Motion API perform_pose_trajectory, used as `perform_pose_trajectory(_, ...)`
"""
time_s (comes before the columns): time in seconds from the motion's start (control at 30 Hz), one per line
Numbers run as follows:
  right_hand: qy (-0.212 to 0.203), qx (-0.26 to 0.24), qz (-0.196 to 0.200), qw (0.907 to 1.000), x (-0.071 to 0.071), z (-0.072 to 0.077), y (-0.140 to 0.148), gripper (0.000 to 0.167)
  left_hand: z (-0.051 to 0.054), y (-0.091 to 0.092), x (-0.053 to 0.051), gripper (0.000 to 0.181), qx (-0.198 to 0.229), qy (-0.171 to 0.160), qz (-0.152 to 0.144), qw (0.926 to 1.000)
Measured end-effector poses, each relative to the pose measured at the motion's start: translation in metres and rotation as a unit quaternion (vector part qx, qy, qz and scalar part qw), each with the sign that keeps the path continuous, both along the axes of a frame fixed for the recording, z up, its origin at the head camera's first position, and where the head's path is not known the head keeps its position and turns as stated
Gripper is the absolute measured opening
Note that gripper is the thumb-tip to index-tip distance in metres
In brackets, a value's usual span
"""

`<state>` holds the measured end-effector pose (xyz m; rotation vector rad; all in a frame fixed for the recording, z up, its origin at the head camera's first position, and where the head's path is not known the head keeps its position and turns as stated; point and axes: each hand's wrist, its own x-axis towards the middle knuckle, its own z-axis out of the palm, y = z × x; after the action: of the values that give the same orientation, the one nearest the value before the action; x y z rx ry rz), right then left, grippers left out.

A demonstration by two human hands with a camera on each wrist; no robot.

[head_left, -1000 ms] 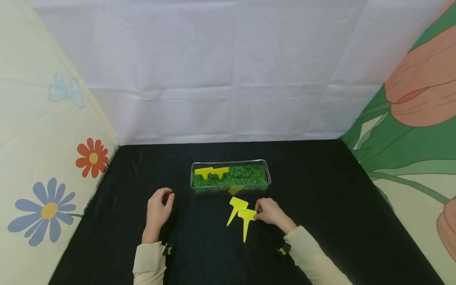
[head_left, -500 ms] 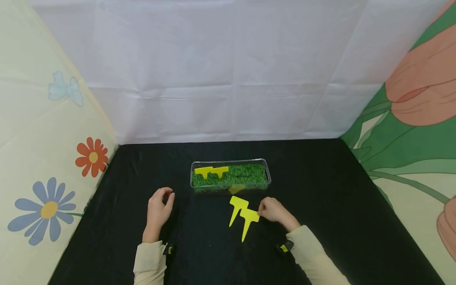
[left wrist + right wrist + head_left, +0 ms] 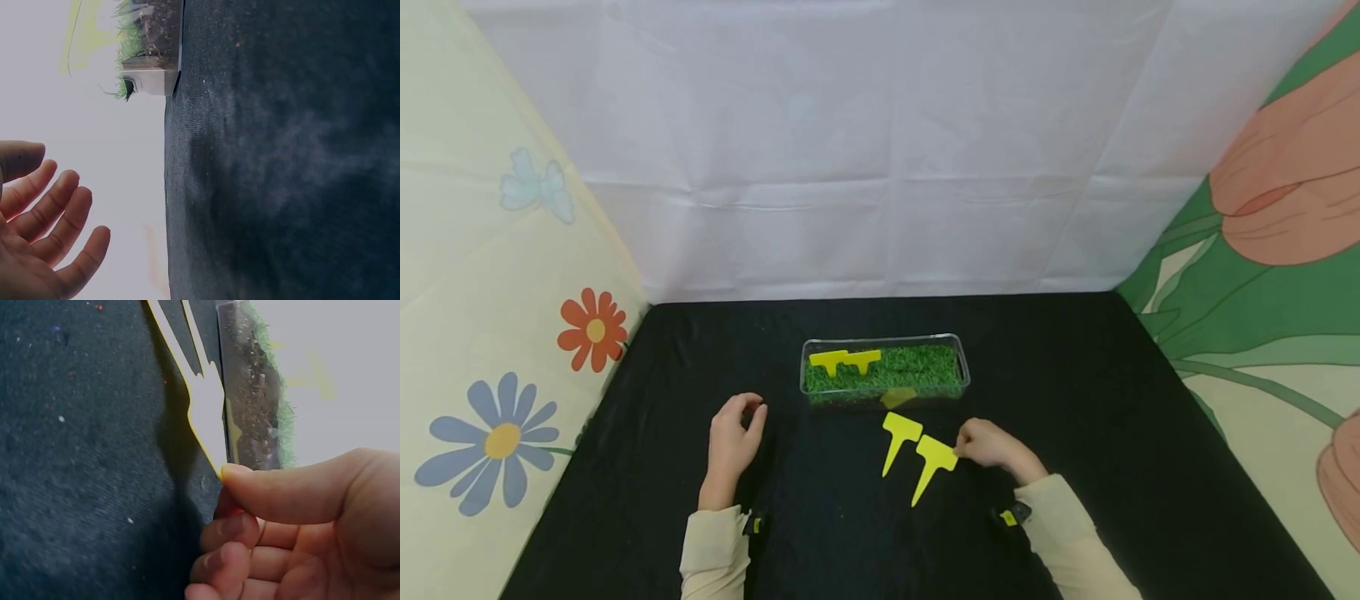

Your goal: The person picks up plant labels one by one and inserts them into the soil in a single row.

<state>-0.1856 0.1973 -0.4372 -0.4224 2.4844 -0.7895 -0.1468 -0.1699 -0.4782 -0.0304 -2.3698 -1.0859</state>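
My right hand (image 3: 992, 446) pinches a corner of a yellow T-shaped plant label (image 3: 936, 454) between thumb and fingertips. In the right wrist view the label (image 3: 205, 419) appears edge-on above the dark cloth, its spike pointing away from the hand. A second yellow plant label (image 3: 902, 427) lies just left of it, in front of the planter. My left hand (image 3: 733, 437) stays left of the planter, fingers loosely bent and holding nothing; the left wrist view shows the same hand (image 3: 50, 231) with its fingers apart.
A clear rectangular planter (image 3: 887, 393) holds soil and green grass (image 3: 925, 367). Two yellow labels stand upright at its left, one of them the leftmost label (image 3: 829, 362). Black cloth (image 3: 842, 533) covers the table; a white sheet (image 3: 887, 167) hangs behind.
My right hand has moved right with its label, drawing it clear of overlapping the second label and tilting its spike to the lower left. My left hand has not moved.
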Motion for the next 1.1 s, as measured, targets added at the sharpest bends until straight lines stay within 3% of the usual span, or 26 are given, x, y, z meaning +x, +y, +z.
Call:
perform_pose_trajectory(0.4,0.061,0.006,0.036,0.9975,0.002,0.012,0.002,0.021,0.002,0.001,0.0,0.008,-0.003,-0.001,-0.007,1.0)
perform_pose_trajectory(0.7,0.118,0.005,0.064,0.9909,0.005,0.022,0.0,0.018,0.004,0.002,0.0,0.008,-0.006,-0.003,-0.015,0.9999)
perform_pose_trajectory(1.1,0.154,0.006,0.039,0.9873,0.008,0.034,-0.002,0.01,0.007,0.007,-0.001,0.007,0.003,-0.017,-0.038,0.9991)
